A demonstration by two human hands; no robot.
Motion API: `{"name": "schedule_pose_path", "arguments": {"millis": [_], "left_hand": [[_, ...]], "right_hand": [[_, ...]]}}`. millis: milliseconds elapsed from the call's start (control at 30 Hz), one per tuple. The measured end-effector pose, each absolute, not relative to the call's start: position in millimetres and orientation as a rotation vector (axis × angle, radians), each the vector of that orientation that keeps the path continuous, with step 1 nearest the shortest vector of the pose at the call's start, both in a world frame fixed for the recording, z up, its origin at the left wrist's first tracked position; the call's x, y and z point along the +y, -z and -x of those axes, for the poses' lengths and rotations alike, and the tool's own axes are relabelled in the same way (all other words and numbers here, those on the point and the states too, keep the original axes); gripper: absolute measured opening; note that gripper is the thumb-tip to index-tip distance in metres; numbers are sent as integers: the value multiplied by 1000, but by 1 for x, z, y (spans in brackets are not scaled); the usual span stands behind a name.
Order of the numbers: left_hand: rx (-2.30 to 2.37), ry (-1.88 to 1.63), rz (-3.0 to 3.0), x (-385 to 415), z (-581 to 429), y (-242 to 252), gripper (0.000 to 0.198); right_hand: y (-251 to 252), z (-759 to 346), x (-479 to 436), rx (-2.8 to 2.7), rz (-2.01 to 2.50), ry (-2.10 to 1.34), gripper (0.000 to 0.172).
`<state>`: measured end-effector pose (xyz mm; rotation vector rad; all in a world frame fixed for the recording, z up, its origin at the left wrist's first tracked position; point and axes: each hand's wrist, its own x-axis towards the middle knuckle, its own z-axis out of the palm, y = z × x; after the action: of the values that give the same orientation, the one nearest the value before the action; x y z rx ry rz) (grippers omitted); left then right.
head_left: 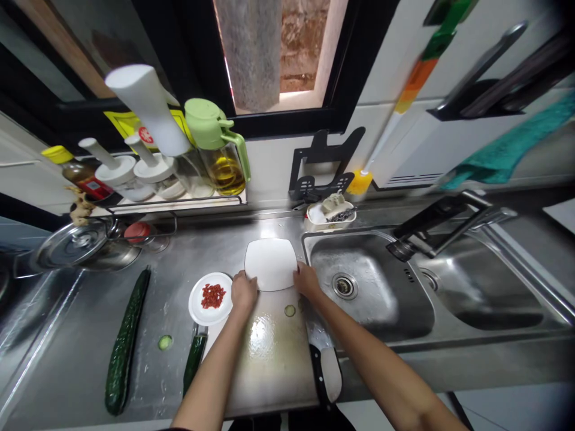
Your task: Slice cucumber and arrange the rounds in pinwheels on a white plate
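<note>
A white square plate with rounded corners (271, 263) is held between my two hands at the far end of the cutting board (269, 377). My left hand (244, 291) grips its near left corner, and my right hand (308, 280) grips the right edge. Whether the plate rests on the board cannot be seen. Just left of my left hand is a round white plate (196, 306) with small red pieces (212, 296) on it. A cucumber slice (290, 310) lies on the board. Partly behind my left forearm is a long dark green thing (194, 359).
A whole cucumber (128, 344) and a cucumber end (165, 342) lie on the left counter. By the board's right edge lies a black-handled knife (318, 371). The double sink (372, 287) with its faucet (431, 227) is right; an oil jug (220, 149) stands on the back rack.
</note>
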<state>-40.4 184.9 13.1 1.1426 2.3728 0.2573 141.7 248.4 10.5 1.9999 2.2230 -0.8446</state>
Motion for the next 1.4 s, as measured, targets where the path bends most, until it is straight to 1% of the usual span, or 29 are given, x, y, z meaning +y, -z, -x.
{"name": "schedule_pose_path", "arguments": {"millis": [133,300,400,533,600,933,1233,1400], "left_hand": [[2351,-413,-1190,164,34,-22,30],[2257,-553,-1186,109,27,-26,31],[2183,-630,-1152,69,23,-20,35],[2166,-642,-1145,29,18,-12,33],[2168,-639,-1135,18,17,-10,34],[2096,-695,-1109,8,17,-7,34],[2085,-729,-1144,4,19,0,35],[2200,-809,-1089,1,36,2,40]], "right_hand": [[-22,-152,235,2270,-2001,859,29],[-41,-167,185,2349,-1980,863,29],[-44,-174,147,2329,-1990,883,35],[-41,-179,108,2258,-1978,840,41],[-40,-179,97,2224,-1976,807,39],[-37,-173,84,2143,-1916,692,30],[-35,-168,81,2122,-1921,571,36],[-41,-166,82,2118,-1910,564,36]]}}
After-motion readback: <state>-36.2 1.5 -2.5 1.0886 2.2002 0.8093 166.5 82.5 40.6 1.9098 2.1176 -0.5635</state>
